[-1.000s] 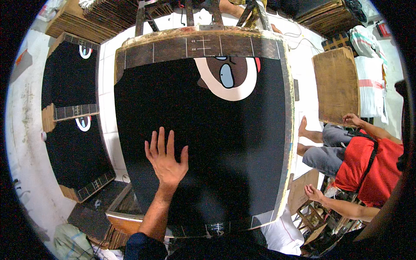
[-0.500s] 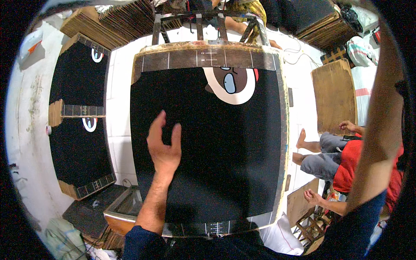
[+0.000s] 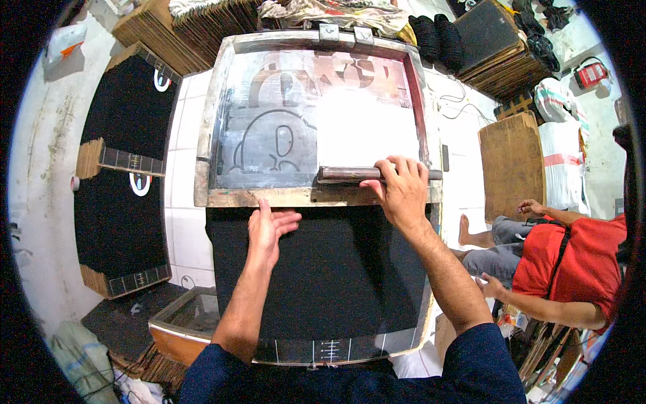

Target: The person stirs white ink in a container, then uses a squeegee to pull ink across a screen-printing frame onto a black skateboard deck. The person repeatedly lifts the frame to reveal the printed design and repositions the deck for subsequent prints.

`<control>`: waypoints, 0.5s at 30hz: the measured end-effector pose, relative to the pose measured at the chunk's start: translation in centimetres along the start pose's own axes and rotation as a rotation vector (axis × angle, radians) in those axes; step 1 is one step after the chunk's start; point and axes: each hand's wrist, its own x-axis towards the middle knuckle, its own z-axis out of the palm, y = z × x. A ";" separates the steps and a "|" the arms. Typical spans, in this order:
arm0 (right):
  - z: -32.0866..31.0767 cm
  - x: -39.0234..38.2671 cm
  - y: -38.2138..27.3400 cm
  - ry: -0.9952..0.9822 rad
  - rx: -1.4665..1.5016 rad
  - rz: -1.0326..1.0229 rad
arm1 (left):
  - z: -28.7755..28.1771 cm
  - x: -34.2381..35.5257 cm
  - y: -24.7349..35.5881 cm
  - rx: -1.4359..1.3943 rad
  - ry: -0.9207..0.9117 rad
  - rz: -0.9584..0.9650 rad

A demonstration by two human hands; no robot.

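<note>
A wooden-framed printing screen [image 3: 235, 198] lies across the far half of a board covered in black fabric [image 3: 316, 269]. Its grey mesh bears a rounded outline figure on the left and a bright white patch on the right. My right hand [image 3: 404, 195] is wrapped over the handle of a dark squeegee [image 3: 346, 175], which rests inside the screen along its near side. Just below the near frame bar, my left hand [image 3: 267, 232] is open, its fingers stretched and a fingertip close to the wood; whether it touches, I cannot tell.
On the left stand more boards with black fabric [image 3: 124, 222] and a wooden box [image 3: 178, 333]. At the right sits a person in red [image 3: 538, 256]. Cardboard stacks [image 3: 148, 40], a brown panel [image 3: 511, 161] and a fire extinguisher [image 3: 591, 73] are farther off.
The printing screen now covers the far part of the fabric, hiding its printed figure. My right hand has come in from the far right onto the squeegee. My left hand has shifted slightly.
</note>
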 end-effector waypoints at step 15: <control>6.2 14.7 6.8 0.043 -0.135 -0.003 | -4.3 5.2 -2.6 1.492 0.119 1.244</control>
